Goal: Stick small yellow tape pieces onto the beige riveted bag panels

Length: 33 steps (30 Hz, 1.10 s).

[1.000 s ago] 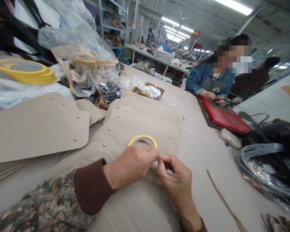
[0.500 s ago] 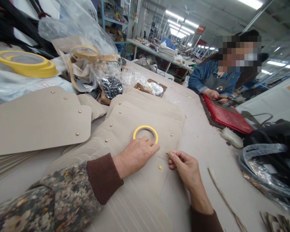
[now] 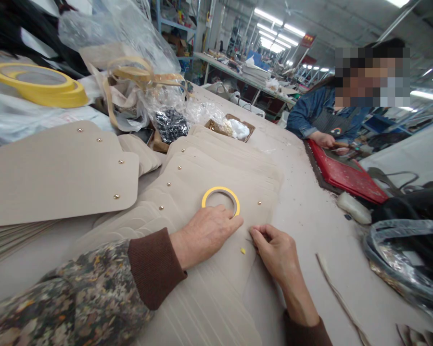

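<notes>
Beige panels (image 3: 216, 166) cover the long workshop table (image 3: 305, 216); left hand (image 3: 205, 234) lies flat, grip apart, right hand (image 3: 276, 252) pinched together.

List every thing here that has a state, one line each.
left hand, palm down on the top panel, fingertips at the tape roll's near rim.
right hand, fingertips pinched together on the top panel.
tape roll, lying flat on the top panel.
top panel, flat on a fanned stack.
yellow scrap, loose between the hands.
cardboard box, open.
large tape rolls, stacked flat.
</notes>
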Each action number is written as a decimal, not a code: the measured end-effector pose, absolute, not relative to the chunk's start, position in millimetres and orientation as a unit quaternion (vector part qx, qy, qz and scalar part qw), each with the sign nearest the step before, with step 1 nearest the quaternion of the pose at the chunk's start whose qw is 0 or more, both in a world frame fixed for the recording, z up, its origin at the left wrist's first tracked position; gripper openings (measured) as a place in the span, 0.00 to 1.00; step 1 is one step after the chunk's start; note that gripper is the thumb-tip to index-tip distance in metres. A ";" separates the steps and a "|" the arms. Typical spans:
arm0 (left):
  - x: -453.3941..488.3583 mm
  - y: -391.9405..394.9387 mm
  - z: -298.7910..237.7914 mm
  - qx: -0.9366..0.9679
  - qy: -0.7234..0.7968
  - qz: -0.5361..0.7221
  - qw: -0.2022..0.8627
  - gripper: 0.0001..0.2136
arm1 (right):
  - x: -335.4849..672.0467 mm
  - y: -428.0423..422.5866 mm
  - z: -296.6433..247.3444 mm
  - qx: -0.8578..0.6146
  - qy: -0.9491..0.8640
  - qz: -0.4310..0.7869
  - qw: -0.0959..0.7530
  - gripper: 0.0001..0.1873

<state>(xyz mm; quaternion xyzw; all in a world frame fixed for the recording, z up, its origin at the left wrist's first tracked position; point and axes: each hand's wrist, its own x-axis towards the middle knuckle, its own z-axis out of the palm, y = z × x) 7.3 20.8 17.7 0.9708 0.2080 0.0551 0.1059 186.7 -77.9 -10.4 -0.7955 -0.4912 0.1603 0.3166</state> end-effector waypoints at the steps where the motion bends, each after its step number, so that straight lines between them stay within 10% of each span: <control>1: 7.5 20.4 18.0 0.971 0.208 0.056 0.105 0.06 | 184.9 -76.8 -9.3 -0.797 -0.495 0.142 0.314 0.15; 13: 5.8 21.5 17.0 0.973 0.206 0.059 0.087 0.06 | 191.2 -93.8 -19.4 -0.780 -0.392 0.247 0.419 0.18; 22: 1.4 22.5 11.2 0.975 0.182 0.094 0.091 0.06 | 175.1 -86.0 -18.5 -0.782 -0.553 0.060 0.279 0.13; 29: -6.5 24.7 14.9 0.961 0.137 0.180 0.160 0.08 | 181.0 -93.8 3.5 -0.753 -0.550 0.296 0.208 0.14; 33: -6.7 23.9 11.9 0.955 0.117 0.204 0.182 0.12 | 179.9 -96.1 4.0 -0.720 -0.554 0.251 0.335 0.12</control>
